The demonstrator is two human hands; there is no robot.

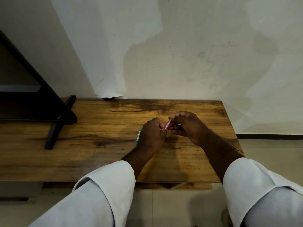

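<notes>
Both hands meet over the middle of a wooden table (101,128). A small pink tube-like object (168,124) sits between them. My left hand (152,136) pinches its lower end with curled fingers. My right hand (185,126) grips its upper end, and a thin pale stick (177,124) pokes out between the right fingers. What the pink object is stays too small to tell. A small green and white packet (139,135) lies on the table, mostly hidden under my left hand.
A dark screen on a black stand (54,133) occupies the table's left side. A stained white wall (180,54) rises directly behind the table. The table's right edge drops to a tiled floor (270,148).
</notes>
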